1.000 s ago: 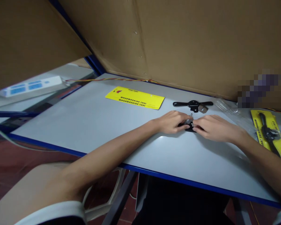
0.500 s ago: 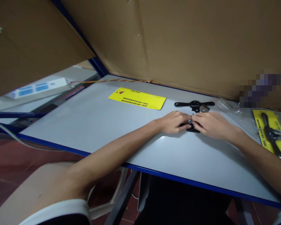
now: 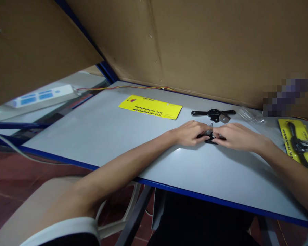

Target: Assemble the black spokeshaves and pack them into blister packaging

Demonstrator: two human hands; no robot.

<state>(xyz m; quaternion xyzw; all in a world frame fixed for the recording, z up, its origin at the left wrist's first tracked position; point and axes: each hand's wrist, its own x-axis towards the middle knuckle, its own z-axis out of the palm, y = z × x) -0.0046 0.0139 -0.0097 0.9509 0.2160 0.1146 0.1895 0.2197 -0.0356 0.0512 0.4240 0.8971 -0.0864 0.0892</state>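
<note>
A black spokeshave (image 3: 211,141) lies low over the table between my hands, mostly covered by fingers. My left hand (image 3: 191,133) is closed around its left handle. On the other side, my right hand (image 3: 237,137) has its fingers closed at the tool's middle and right handle. Small silver metal parts (image 3: 211,126) show between the fingertips; their exact shape is hard to make out. Just behind the hands sits a second black spokeshave body (image 3: 214,113), with a flat grey-brown metal plate (image 3: 224,118) against its right front.
A yellow card (image 3: 151,107) lies behind my left hand. Clear plastic packaging (image 3: 251,115) rests at the back right, beside a packaged spokeshave on a yellow card (image 3: 287,136). A brown board wall (image 3: 207,51) bounds the table's back. A power strip (image 3: 45,96) is at far left.
My right hand's fingers have shifted slightly right and lower, from pinching near the silver parts towards the right handle. My left hand stays nearly still on the spokeshave.
</note>
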